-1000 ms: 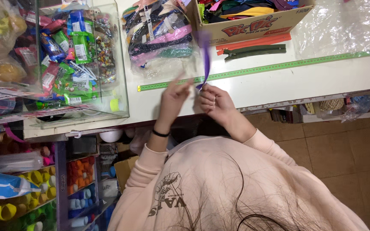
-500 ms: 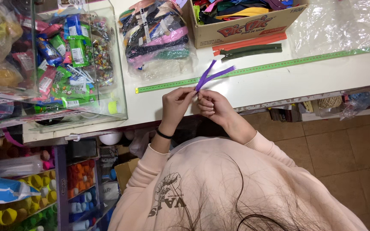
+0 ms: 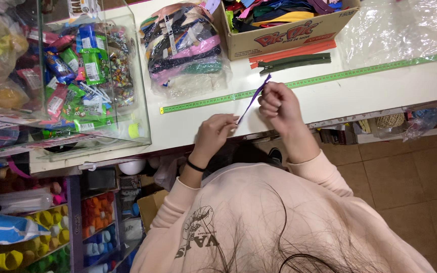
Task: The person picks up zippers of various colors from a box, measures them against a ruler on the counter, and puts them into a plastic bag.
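Seen from above, a person holds a purple zipper taut over a white bench. The left hand pinches its lower end between closed fingers. The right hand, at two o'clock from the left, grips the upper end in a closed fist. A green measuring tape lies just beyond, at twelve o'clock.

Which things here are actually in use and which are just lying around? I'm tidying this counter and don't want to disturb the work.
In use:
- purple zipper, stretched between the left hand and right hand
- green measuring tape along the counter, right beneath it

Lying about:
- cardboard box of zippers
- plastic bag of zippers
- orange and dark green zippers
- glass case of packets
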